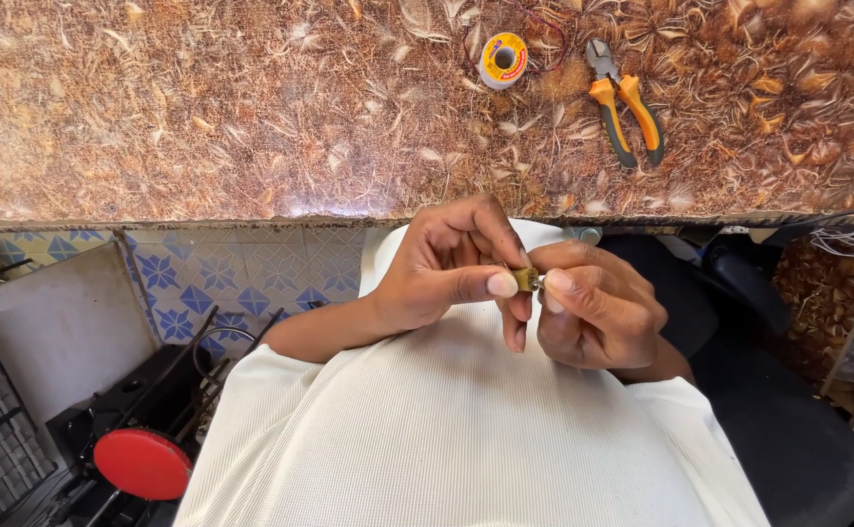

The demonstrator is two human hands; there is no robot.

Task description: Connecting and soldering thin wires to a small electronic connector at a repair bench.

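Hands meet at the middle of the head view, just under the table's edge and over the person's lap. The left hand [451, 268] pinches a small brass-coloured part [527, 280] between thumb and curled fingers, clamped on its left end. The right hand [597, 307] closes thumb and forefinger on the part's other end, at 3 o'clock from the left thumb, where a bit of silvery metal shows. What the part is cannot be told; it is mostly hidden by the fingertips.

On the patterned brown table [251, 107], at 12 o'clock from the hands, lies a small spool of wire [502, 60]. Orange-handled pliers [624, 105] lie just beside it, toward 1 o'clock, well apart from both hands. A red round disc [142, 464] sits low at 8 o'clock on the floor.
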